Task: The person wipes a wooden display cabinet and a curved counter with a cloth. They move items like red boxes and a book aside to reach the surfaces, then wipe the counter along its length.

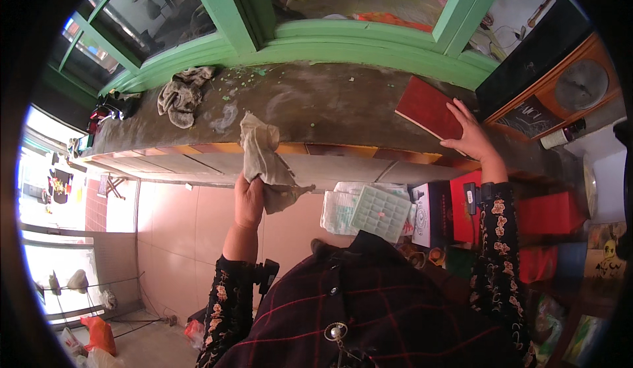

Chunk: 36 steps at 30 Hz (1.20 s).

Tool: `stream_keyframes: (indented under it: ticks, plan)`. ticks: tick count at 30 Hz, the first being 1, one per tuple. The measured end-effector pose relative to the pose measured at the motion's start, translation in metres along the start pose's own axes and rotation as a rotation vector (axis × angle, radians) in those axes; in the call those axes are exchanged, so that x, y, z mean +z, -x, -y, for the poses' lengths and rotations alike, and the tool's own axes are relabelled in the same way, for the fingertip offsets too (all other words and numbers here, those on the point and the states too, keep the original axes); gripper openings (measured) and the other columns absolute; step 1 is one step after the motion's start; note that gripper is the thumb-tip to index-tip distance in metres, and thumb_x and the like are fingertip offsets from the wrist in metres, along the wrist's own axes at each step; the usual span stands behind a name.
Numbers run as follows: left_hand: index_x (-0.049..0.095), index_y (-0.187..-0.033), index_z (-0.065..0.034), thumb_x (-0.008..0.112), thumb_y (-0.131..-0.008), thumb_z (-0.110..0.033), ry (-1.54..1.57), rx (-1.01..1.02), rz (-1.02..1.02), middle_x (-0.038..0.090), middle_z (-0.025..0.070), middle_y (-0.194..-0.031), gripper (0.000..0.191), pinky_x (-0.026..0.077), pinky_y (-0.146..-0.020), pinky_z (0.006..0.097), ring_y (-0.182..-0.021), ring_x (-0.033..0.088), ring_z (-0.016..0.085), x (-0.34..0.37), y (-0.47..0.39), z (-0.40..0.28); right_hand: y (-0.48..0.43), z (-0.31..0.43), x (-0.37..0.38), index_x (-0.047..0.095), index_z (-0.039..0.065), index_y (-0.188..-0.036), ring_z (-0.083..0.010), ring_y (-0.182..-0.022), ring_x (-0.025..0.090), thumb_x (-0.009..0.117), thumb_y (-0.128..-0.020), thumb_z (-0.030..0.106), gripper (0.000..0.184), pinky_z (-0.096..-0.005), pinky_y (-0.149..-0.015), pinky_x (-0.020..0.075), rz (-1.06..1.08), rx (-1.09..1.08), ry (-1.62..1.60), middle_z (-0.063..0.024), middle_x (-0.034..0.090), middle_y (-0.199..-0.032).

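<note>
My left hand (248, 200) is closed around a grey-beige cloth rag (262, 148), which rises over the front edge of the dark windowsill (316, 101). Part of the rag droops to the right of my fingers. My right hand (470, 135) grips the right end of a dark red hardcover book (429, 105), with the thumb at its front edge and the fingers along its far side. The book lies flat on the sill or just above it; its underside is hidden. A second crumpled grey rag (184, 96) lies on the sill to the left.
Green window frames (366, 42) border the sill's back. A wooden clock (581, 84) and a bottle (564, 135) stand at right. Green paint flakes (242, 79) dot the sill. Below are a compartmented plastic tray (381, 212), packages (339, 210) and red boxes (549, 212).
</note>
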<state>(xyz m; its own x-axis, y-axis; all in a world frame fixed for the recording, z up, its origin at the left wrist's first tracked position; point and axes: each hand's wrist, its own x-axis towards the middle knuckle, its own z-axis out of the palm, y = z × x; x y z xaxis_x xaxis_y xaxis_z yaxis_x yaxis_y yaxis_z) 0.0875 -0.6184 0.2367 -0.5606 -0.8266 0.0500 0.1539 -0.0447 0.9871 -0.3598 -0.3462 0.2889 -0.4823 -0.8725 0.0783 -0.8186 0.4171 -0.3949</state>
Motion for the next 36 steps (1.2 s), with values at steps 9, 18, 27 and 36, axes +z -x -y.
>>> stream_keyframes:
  ticks: [9,18,27,36]
  plan:
    - [0.054,-0.122,0.0014,0.044,-0.094,-0.007,-0.045,-0.138,-0.062,0.06,0.005,-0.113,0.031,0.044,-0.086,0.026,-0.1,0.055,0.012,0.01,0.004,0.004,0.001,-0.009,-0.001,0.043,0.015,-0.145,-0.0303,-0.144,0.027,0.084,-0.068,0.021,0.088,-0.0404,-0.116,0.0287,0.021,0.021,-0.058,-0.0094,0.025,-0.158]
    - [0.05,-0.129,0.0023,0.046,-0.096,-0.015,-0.031,-0.122,-0.007,0.058,0.0102,-0.123,0.038,0.043,-0.097,0.033,-0.112,0.055,0.02,-0.008,0.017,0.021,-0.016,-0.006,-0.023,0.044,0.018,-0.145,-0.0277,-0.139,0.036,0.082,-0.067,0.013,0.087,-0.0381,-0.112,0.0357,0.171,0.017,-0.071,-0.0022,0.026,-0.158]
    - [0.055,-0.123,0.0033,0.046,-0.095,-0.008,0.078,-0.092,-0.022,0.061,0.0071,-0.117,0.032,0.042,-0.094,0.0284,-0.109,0.055,0.015,-0.002,0.018,0.014,-0.01,0.006,-0.016,0.043,0.011,-0.145,-0.0228,-0.144,0.03,0.077,-0.071,0.003,0.082,-0.0348,-0.116,0.0306,0.184,-0.085,-0.04,-0.0019,0.033,-0.155]
    - [0.061,-0.117,0.0021,0.055,-0.088,-0.005,-0.721,0.624,0.177,0.064,0.0135,-0.12,0.03,0.047,-0.093,0.0325,-0.111,0.06,0.027,0.038,-0.01,-0.04,0.009,0.127,0.053,0.042,0.009,-0.144,-0.0224,-0.125,0.053,0.071,-0.081,0.002,0.07,-0.035,-0.1,0.045,-0.04,-0.201,-0.578,-0.011,0.048,-0.142]
